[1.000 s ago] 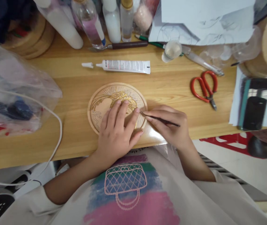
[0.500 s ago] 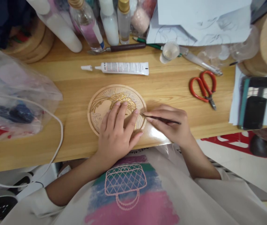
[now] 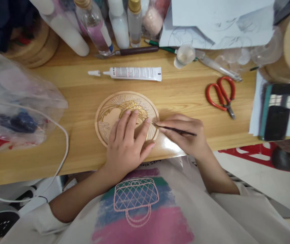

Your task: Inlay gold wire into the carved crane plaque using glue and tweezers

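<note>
So the round wooden disc (image 3: 113, 117) is on the bench (image 3: 185, 96), just to the left of the right hand (image 3: 189, 137). That grip is closed in a fingertip pinch on a thin dark tool (image 3: 170, 128), whose long axis runs mostly sideways, tip at the disc's right edge and back end angled a bit toward the wearer. I can't tell if the tip actually touches the wood. The left hand (image 3: 127, 144) is the one right on the disc: fingers loosely spread, palm down, thumb out, not gripping anything. Gold lines show around its fingertips.

Readable text? Not much, tbh. The white tube (image 3: 136, 73) beyond the disc has small black and red print, too tiny for me to get a brand. The shirt (image 3: 200, 217) has upside-down lettering near the bench edge, partly hidden, so no full wording there.
</note>
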### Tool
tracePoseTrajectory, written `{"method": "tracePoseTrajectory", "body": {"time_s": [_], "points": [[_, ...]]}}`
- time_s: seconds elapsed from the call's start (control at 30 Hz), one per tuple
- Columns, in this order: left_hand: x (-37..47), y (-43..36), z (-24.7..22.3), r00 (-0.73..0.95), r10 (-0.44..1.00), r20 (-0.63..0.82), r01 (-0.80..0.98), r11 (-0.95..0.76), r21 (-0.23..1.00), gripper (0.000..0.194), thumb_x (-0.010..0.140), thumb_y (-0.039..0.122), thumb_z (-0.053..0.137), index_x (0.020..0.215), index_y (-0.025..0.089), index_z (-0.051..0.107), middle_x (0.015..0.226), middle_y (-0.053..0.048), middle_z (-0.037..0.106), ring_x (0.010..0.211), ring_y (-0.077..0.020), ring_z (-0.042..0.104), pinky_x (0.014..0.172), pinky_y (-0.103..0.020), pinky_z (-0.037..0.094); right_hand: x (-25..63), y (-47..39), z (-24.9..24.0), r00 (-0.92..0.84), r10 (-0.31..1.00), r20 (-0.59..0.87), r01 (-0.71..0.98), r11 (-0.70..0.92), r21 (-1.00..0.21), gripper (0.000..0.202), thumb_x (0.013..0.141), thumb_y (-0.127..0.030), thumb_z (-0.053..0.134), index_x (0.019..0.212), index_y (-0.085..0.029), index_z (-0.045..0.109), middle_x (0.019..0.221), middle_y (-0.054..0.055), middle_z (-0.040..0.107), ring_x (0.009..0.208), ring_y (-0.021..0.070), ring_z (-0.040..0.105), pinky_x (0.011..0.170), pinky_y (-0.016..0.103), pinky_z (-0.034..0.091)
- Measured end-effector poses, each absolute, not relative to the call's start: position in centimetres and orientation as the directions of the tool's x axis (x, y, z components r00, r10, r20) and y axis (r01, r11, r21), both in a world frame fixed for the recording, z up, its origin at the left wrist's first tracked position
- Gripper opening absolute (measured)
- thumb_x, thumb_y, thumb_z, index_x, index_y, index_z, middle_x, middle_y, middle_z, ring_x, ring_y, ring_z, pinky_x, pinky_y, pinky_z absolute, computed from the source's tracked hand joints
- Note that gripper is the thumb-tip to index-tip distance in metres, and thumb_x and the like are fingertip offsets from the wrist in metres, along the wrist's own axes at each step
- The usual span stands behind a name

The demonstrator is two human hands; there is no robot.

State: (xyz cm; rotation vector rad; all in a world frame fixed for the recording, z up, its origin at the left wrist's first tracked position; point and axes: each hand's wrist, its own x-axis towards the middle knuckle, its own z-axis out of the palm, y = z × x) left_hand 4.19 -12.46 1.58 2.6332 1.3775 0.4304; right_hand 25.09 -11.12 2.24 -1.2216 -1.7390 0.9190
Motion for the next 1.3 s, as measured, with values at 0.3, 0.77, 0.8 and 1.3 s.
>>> {"method": "tracePoseTrajectory", "body": {"time_s": [0.3, 0.77, 0.8, 1.3], "points": [[4.2, -12.4, 1.7, 0.547, 0.816, 0.19, 0.781, -0.578, 0.237, 0.054, 0.093, 0.044, 0.057, 0.138, 0.016, 0.053, 0.145, -0.023, 0.049, 0.139, -0.0387, 0.043, 0.11, -0.053, 0.036, 25.2, -11.8, 2.3, -0.188, 0.964, 0.188, 0.393, 0.249, -0.885, 0.02, 0.087, -0.017, 0.069, 0.104, -0.024, 0.077, 0.082, 0.004, 0.073, 0.071, 0.0139, 0.066, 0.065, 0.028, 0.057], [4.2, -12.3, 1.7, 0.555, 0.804, 0.213, 0.78, -0.593, 0.201, 0.052, 0.093, 0.043, 0.057, 0.135, 0.014, 0.056, 0.142, -0.024, 0.052, 0.135, -0.0395, 0.047, 0.107, -0.052, 0.039, 24.5, -12.8, 2.0, -0.11, 0.968, 0.227, 0.393, 0.252, -0.884, 0.024, 0.086, -0.012, 0.069, 0.107, -0.022, 0.076, 0.09, 0.005, 0.074, 0.077, 0.0142, 0.069, 0.07, 0.028, 0.057], [4.2, -12.3, 1.7, 0.556, 0.802, 0.219, 0.78, -0.595, 0.196, 0.051, 0.092, 0.043, 0.057, 0.135, 0.014, 0.056, 0.141, -0.024, 0.053, 0.134, -0.0398, 0.048, 0.106, -0.052, 0.04, 24.4, -13.0, 2.0, -0.089, 0.97, 0.227, 0.398, 0.244, -0.885, 0.024, 0.086, -0.012, 0.069, 0.107, -0.023, 0.076, 0.091, 0.005, 0.075, 0.078, 0.0144, 0.069, 0.07, 0.028, 0.057], [4.3, -12.4, 1.5, 0.544, 0.796, 0.266, 0.784, -0.595, 0.176, 0.05, 0.094, 0.044, 0.055, 0.134, 0.015, 0.057, 0.139, -0.023, 0.054, 0.133, -0.0386, 0.048, 0.106, -0.051, 0.039, 23.6, -13.2, 1.8, -0.077, 0.963, 0.258, 0.444, 0.264, -0.856, 0.022, 0.087, -0.012, 0.067, 0.106, -0.023, 0.075, 0.09, 0.004, 0.074, 0.081, 0.0148, 0.069, 0.073, 0.03, 0.056]]}}
